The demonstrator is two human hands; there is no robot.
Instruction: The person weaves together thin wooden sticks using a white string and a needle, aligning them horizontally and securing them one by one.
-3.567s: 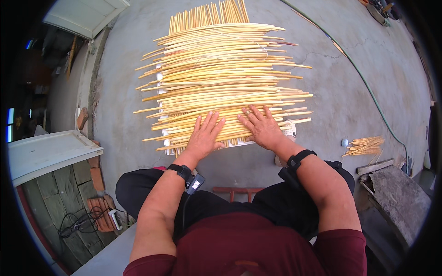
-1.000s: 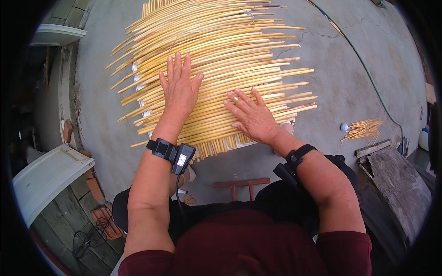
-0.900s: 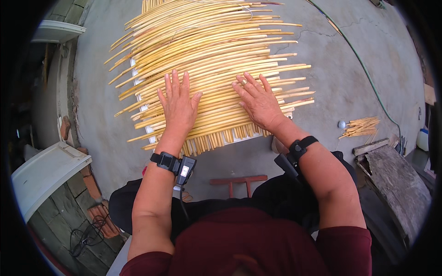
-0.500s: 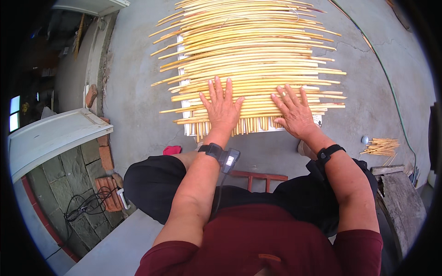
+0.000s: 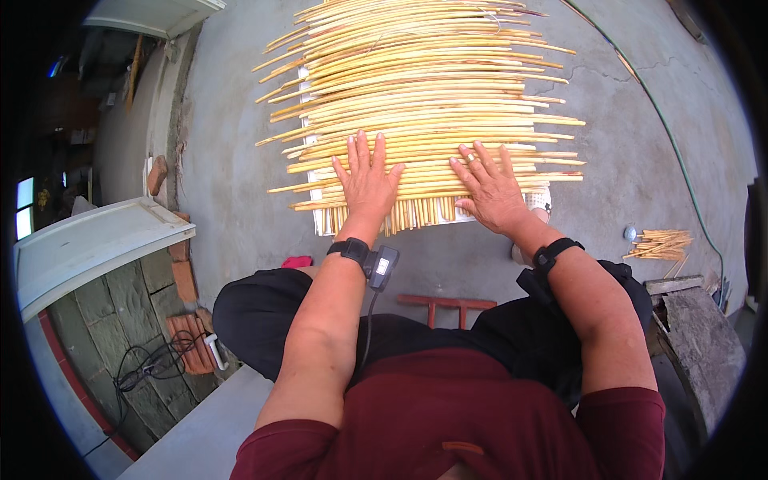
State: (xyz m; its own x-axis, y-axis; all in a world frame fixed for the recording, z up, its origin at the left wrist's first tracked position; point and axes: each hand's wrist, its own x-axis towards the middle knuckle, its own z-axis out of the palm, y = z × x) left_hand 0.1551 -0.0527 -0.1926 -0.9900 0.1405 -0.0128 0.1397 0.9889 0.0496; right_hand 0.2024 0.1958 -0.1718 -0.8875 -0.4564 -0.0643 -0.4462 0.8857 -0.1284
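Observation:
A wide layer of long, pale yellow sticks (image 5: 416,104) lies side by side, running left to right, on a white board (image 5: 322,223). Flat on the sticks nearest me rests my left hand (image 5: 368,183), fingers spread. To its right my right hand (image 5: 494,189) presses on the same sticks, also with spread fingers, a ring on one of them. Along the near edge, short stick ends (image 5: 424,212) point toward me from under the crosswise ones. A thin, pale cord-like loop (image 5: 490,20) lies over the far sticks. Whatever is under my palms is hidden.
A pile of short sticks (image 5: 660,244) lies on the concrete floor at right, near a green hose (image 5: 680,152). A red frame (image 5: 446,302) stands between my legs. At left are a white panel (image 5: 104,248), bricks (image 5: 183,282) and a tangled black cable (image 5: 152,360).
Both hands have shifted slightly left, still flat on the sticks. The whole view has moved a little, so the sticks appear farther left too.

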